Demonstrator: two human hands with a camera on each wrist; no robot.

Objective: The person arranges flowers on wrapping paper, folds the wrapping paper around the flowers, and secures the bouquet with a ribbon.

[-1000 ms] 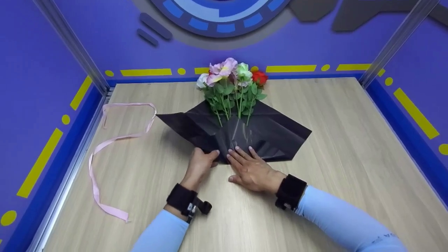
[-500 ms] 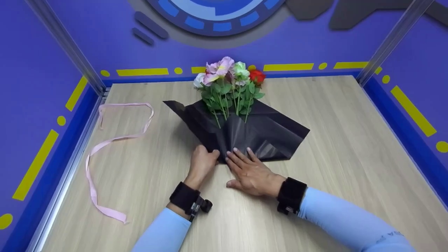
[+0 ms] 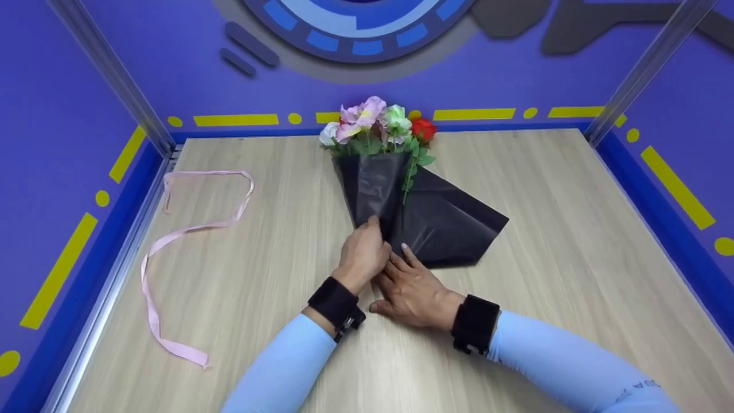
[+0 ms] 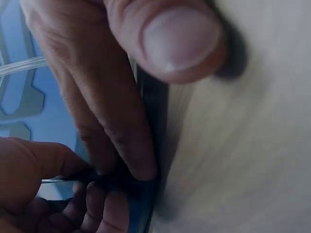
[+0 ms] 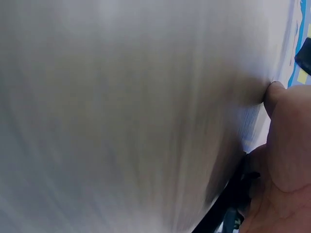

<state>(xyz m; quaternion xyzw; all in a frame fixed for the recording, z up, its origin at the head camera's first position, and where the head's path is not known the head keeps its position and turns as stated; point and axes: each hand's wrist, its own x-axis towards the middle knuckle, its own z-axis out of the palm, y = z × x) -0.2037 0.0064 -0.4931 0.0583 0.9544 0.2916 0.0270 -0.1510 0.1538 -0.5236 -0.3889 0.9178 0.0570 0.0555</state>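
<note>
A sheet of black wrapping paper (image 3: 453, 223) lies under a bunch of flowers (image 3: 367, 123) with pink, white, green and red blooms. Its left side is folded over most of the stems, which are hidden there; one leafy stem (image 3: 409, 172) shows right of the fold. My left hand (image 3: 364, 255) grips the folded paper near its bottom; in the left wrist view, its curled fingers (image 4: 92, 206) hold dark paper. Beside it, my right hand (image 3: 417, 293) presses the lower paper edge with straight fingers, its thumb on the table.
A long pink ribbon (image 3: 152, 287) lies in loose bends on the left of the wooden table (image 3: 573, 275). Purple panels (image 3: 487, 74) stand behind and at both sides, with metal posts (image 3: 109, 69) in the corners.
My left hand has carried the paper's left flap up and rightward over the stems. My right hand has stayed nearly in place at the bottom edge.
</note>
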